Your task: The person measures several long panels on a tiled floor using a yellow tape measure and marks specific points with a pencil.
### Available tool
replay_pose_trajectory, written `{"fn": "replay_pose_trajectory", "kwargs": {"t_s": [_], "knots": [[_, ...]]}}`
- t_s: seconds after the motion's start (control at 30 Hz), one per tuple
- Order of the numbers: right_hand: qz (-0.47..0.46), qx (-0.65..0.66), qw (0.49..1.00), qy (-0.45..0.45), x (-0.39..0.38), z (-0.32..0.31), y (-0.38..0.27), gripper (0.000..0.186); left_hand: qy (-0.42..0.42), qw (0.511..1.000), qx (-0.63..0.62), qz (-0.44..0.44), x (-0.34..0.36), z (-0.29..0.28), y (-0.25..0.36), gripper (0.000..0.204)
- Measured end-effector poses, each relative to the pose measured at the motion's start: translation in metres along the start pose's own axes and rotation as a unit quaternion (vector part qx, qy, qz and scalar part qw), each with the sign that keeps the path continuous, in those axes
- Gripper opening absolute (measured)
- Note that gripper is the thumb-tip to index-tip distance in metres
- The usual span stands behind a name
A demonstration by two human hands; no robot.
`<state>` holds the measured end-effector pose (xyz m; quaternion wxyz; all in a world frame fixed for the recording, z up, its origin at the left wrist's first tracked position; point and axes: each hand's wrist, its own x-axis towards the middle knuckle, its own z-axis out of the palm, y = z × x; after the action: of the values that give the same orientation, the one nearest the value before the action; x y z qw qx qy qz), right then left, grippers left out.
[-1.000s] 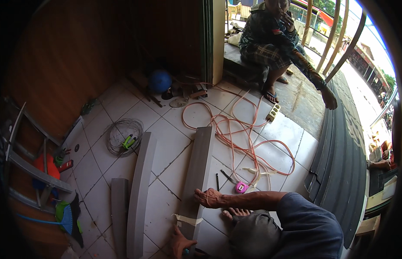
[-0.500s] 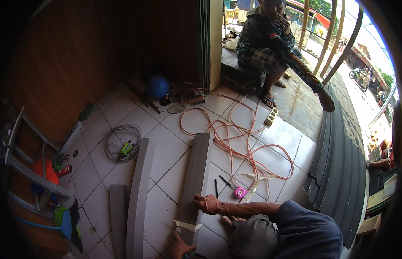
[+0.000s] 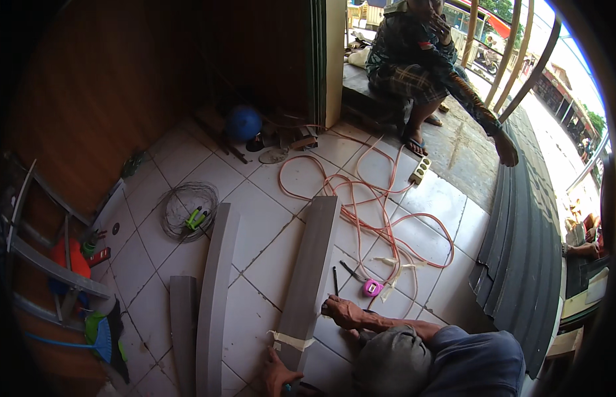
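A long grey beam [image 3: 310, 258] lies on the tiles before me, with a band of pale tape [image 3: 291, 341] across its near part. My left hand [image 3: 279, 374] grips the beam's left edge just below the tape, thumb and forefinger spread over it. Beside the beam's right edge is my right hand [image 3: 344, 312], its fingers curled in a pinch; whatever they hold is too small to make out. Close to the right hand lie a pink tape measure [image 3: 372, 288] and a thin black pen-like stick [image 3: 335, 280].
Two more grey beams [image 3: 215, 291] lie to the left. Beyond them are coiled wire [image 3: 172, 212] and green-handled pliers [image 3: 195, 218]. An orange extension cord [image 3: 387, 228] tangles ahead. Dark corrugated sheets [image 3: 520, 264] line the right. Another person [image 3: 414, 66] sits at the doorway.
My right hand has moved right, off the beam's top to its right edge. The beam's far end appears farther right. My left hand stays by the tape.
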<state>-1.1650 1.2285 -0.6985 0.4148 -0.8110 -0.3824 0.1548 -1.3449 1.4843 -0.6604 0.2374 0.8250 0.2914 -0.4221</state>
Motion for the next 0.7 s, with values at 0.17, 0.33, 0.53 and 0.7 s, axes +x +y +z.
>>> {"fn": "replay_pose_trajectory", "kwargs": {"t_s": [0.17, 0.33, 0.53, 0.7], "knots": [[0.011, -0.095, 0.994, 0.047, -0.016, -0.044, -0.027, 0.017, 0.01, 1.0, 0.005, 0.017, -0.039, -0.038, 0.005, 0.142], [0.14, -0.035, 0.987, 0.071, -0.024, -0.058, -0.012, 0.021, 0.005, 1.0, 0.01, 0.0, -0.035, -0.041, 0.019, 0.138], [0.142, 0.095, 0.981, -0.094, 0.014, -0.022, -0.052, 0.024, 0.019, 1.0, 0.012, -0.015, -0.044, -0.041, 0.024, 0.136], [-0.229, -0.041, 0.972, 0.008, 0.062, 0.027, -0.06, 0.03, 0.073, 0.996, 0.001, 0.058, -0.033, -0.026, 0.022, 0.134]]}}
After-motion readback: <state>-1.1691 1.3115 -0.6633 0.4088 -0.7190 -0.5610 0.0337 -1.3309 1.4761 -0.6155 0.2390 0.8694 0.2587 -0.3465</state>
